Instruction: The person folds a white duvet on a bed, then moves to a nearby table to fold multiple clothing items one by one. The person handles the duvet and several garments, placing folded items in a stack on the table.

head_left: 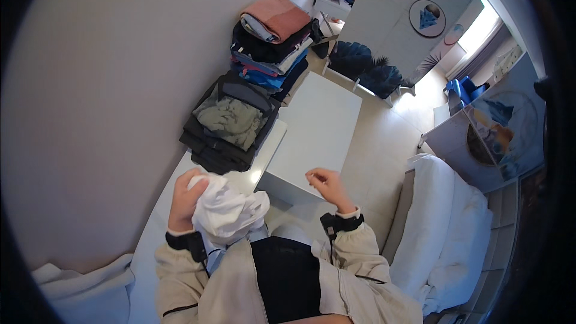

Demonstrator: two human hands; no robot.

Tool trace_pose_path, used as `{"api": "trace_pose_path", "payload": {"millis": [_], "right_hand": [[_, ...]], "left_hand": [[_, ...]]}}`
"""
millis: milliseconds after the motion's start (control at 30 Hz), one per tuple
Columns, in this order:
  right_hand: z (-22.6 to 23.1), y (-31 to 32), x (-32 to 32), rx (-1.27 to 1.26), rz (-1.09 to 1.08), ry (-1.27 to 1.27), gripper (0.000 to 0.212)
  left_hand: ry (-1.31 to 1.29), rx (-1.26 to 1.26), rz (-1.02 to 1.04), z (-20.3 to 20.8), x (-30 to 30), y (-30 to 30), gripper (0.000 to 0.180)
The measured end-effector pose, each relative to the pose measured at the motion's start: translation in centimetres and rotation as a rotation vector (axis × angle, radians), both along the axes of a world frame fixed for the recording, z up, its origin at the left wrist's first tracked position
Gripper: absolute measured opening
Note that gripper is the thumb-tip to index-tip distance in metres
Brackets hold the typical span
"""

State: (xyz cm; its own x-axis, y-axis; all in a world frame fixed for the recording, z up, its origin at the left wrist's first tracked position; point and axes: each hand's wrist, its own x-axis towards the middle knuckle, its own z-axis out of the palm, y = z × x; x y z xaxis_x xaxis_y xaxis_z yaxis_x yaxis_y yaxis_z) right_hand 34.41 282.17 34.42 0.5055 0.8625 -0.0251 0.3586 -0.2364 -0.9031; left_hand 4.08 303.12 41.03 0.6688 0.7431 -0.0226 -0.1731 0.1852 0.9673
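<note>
Close to my body, a bunched white cloth (231, 210) hangs in loose folds. My left hand (185, 199) grips its left side, with the thumb over the fabric. Off to the right, my right hand (330, 187) is raised apart from the cloth, its fingers curled into a pinch; whether anything small sits in them I cannot make out. Beyond my left hand lies a pile of dark folded clothes (210, 144), topped by a grey-green patterned garment (231, 121). Farther back rises a taller stack of folded clothes (273, 60) with a salmon-pink piece (276, 15) on top.
The clothes stand along the wall (120, 96) on white furniture (324, 114). A white cushioned seat (438, 228) is at the right. Farther off are a decorated panel (408, 30) with round pictures, a blue chair (465, 91) and a second decorated panel (510, 114). Pale fabric (90, 288) lies lower left.
</note>
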Motion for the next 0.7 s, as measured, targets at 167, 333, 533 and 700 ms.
{"api": "trace_pose_path", "payload": {"millis": [167,333,533,700], "right_hand": [[-1.5,8.7,3.0,0.131,-0.063,0.001,0.016],[-4.1,20.2,4.6,0.202,0.021,-0.141,0.03],[-8.9,29.6,7.5,0.158,0.177,-0.721,0.041],[-8.6,29.8,8.4,0.225,0.257,-0.023,0.018]], "left_hand": [[0.078,-0.004,-0.133,-2.6,7.1,3.1,0.011],[0.209,0.019,-0.171,-4.8,7.6,2.0,0.009],[0.382,0.018,0.08,-3.8,6.5,-1.5,0.006],[0.411,-0.086,0.269,-3.6,7.0,-3.8,0.007]]}}
